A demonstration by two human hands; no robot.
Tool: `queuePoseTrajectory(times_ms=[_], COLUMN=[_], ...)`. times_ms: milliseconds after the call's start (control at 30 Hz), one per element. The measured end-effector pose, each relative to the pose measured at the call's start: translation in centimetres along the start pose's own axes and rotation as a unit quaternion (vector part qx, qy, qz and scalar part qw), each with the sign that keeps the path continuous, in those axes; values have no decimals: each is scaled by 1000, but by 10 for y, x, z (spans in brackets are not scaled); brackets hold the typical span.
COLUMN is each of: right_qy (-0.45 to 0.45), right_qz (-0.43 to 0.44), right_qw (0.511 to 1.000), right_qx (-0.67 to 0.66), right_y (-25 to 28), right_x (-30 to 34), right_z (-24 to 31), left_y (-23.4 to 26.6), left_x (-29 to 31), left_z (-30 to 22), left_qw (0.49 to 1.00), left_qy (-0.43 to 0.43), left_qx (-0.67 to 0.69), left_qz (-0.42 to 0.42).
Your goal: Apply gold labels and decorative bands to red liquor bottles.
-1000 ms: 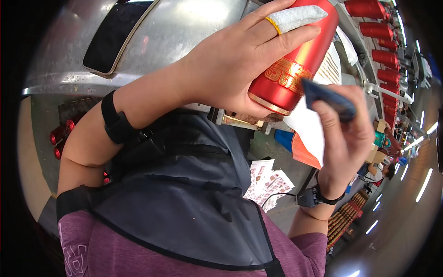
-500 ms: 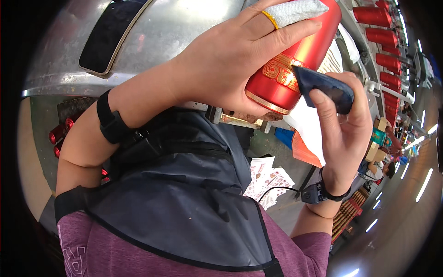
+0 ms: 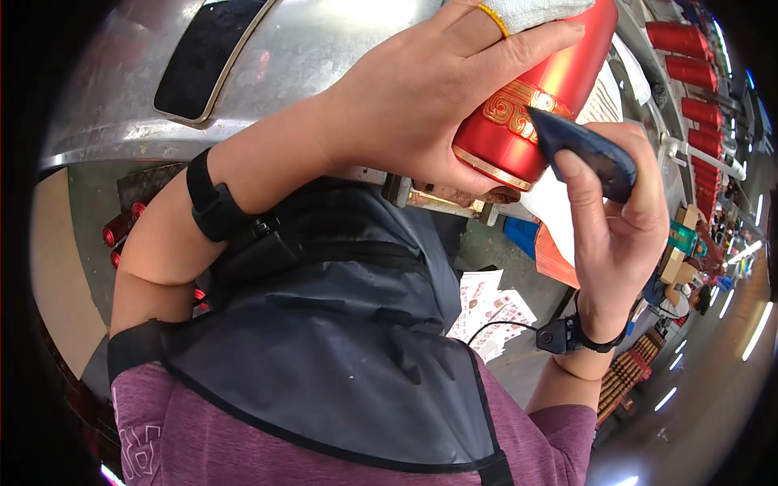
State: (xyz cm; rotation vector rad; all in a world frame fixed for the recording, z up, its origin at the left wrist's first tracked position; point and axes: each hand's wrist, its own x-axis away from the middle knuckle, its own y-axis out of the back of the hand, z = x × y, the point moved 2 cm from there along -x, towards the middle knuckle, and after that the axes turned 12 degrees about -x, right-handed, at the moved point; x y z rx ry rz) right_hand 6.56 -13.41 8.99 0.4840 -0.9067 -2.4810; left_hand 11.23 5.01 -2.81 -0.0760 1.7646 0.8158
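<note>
My left hand [image 3: 421, 93] wraps round a glossy red bottle-shaped container [image 3: 577, 69] that lies tilted, its gold-rimmed end toward me. A white cloth finger cover [image 3: 543, 11] with a yellow edge sits on one finger of that hand. Near the rim, a raised gold scroll-patterned band [image 3: 512, 109] circles the container. Pinched between thumb and fingers of my right hand [image 3: 620, 202] is a dark blue flat scraper-like piece [image 3: 598, 158]. Its pointed corner rests at or just over the patterned band; actual contact is hard to tell.
A phone [image 3: 209, 61] lies on the curved metal worktop [image 3: 316, 49] to the left. Several red containers [image 3: 690, 71] line the right side. Printed sheets [image 3: 490, 316] and an orange-red piece [image 3: 555, 255] are below the worktop. A cable runs to my right wrist device [image 3: 559, 336].
The whole view has shifted, so everything appears a little farther right. Against the container, the scraper's corner has slid slightly left along the gold band. Both grips stay the same.
</note>
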Motion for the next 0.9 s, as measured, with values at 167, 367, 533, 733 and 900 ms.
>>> queuePoseTrajectory(times_ms=[167, 367, 533, 733, 900], right_qy=[-18, 35, 44, 11, 26], right_qz=[-69, 19, -50, -7, 10], right_qw=[997, 997, 997, 999, 996], right_qx=[-36, 59, 25, 34, 89], right_y=[2, 1, 0, 2, 2], right_x=[-10, -4, -8, -11, -10], right_z=[-5, 1, 0, 6, 11], left_y=[8, 9, 13, 10, 2], left_x=[5, 7, 0, 5, 4], left_z=[-8, -6, -11, -7, -2], left_qw=[998, 999, 999, 998, 1000], left_qy=[32, 16, 28, 33, 14], left_qx=[-18, -5, 0, 16, 25], left_qz=[52, 33, 24, 42, 0])
